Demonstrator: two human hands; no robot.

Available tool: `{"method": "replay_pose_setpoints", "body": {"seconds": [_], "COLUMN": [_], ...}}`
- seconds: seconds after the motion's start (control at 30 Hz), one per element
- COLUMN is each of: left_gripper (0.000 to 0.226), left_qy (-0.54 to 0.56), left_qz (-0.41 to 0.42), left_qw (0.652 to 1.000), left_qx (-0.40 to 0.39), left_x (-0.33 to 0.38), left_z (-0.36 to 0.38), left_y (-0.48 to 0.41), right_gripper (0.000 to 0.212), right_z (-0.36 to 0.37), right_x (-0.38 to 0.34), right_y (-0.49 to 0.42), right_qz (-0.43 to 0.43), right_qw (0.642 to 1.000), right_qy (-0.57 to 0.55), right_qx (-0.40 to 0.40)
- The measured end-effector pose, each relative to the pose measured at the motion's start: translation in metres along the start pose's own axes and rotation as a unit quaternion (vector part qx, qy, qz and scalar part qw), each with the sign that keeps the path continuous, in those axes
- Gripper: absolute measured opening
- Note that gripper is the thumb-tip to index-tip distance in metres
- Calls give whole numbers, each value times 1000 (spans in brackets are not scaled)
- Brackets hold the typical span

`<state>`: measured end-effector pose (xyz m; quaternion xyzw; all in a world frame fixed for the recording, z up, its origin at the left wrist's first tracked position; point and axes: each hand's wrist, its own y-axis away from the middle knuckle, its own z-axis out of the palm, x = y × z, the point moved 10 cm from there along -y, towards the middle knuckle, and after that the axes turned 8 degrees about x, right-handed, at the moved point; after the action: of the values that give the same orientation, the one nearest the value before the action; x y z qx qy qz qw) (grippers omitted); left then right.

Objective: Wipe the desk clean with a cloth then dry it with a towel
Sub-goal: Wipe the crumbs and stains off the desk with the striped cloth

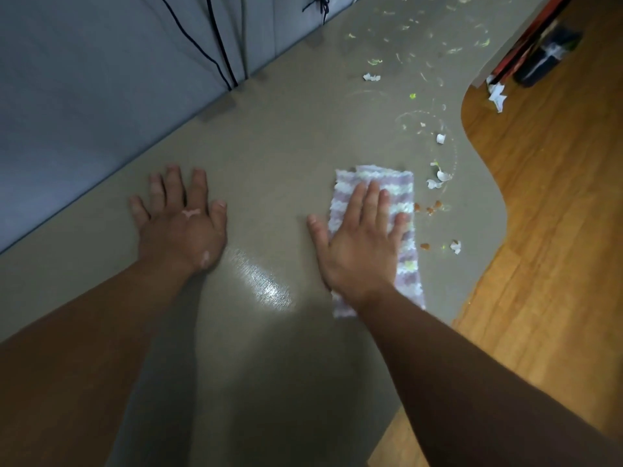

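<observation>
A grey-beige desk (269,156) fills the middle of the view. My right hand (360,244) lies flat, fingers spread, on a folded cloth (406,244) with purple, white and pale yellow stripes, pressing it to the desktop. My left hand (183,224) rests flat on the bare desk to the left, fingers apart, holding nothing. White paper scraps (441,178), brown crumbs (428,208) and green bits (374,61) lie scattered to the right of and beyond the cloth. No towel is in view.
A grey partition (101,79) with black cables (215,52) borders the desk's far left edge. The desk's curved right edge drops to a wooden floor (546,230). On the floor at top right stand a dark bin (542,59) and torn paper (497,97).
</observation>
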<state>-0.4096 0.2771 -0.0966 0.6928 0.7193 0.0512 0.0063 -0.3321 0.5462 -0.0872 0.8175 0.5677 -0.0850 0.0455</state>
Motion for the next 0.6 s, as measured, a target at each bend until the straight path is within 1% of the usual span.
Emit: {"method": "replay_pose_setpoints", "body": {"seconds": [0.07, 0.13, 0.3, 0.43, 0.6], "left_gripper": [69, 73, 80, 80, 80], "left_qy": [-4, 2, 11, 0, -3], "left_qz": [14, 32, 82, 94, 102], "left_qw": [1000, 999, 997, 996, 995], "left_qx": [7, 8, 0, -8, -1], "left_x": [12, 22, 53, 71, 87], "left_z": [0, -1, 3, 8, 7], "left_y": [13, 26, 64, 77, 70], "right_gripper": [96, 94, 90, 89, 92], "right_z": [-2, -3, -8, -12, -16], "right_x": [-21, -33, -23, 5, 49], "right_y": [39, 80, 150, 152, 107], "right_qz": [-60, -111, -205, -235, -221], "right_qw": [998, 994, 978, 971, 973], "right_qy": [-10, -11, -3, 11, 33], "right_qx": [11, 2, -33, -50, -53]}}
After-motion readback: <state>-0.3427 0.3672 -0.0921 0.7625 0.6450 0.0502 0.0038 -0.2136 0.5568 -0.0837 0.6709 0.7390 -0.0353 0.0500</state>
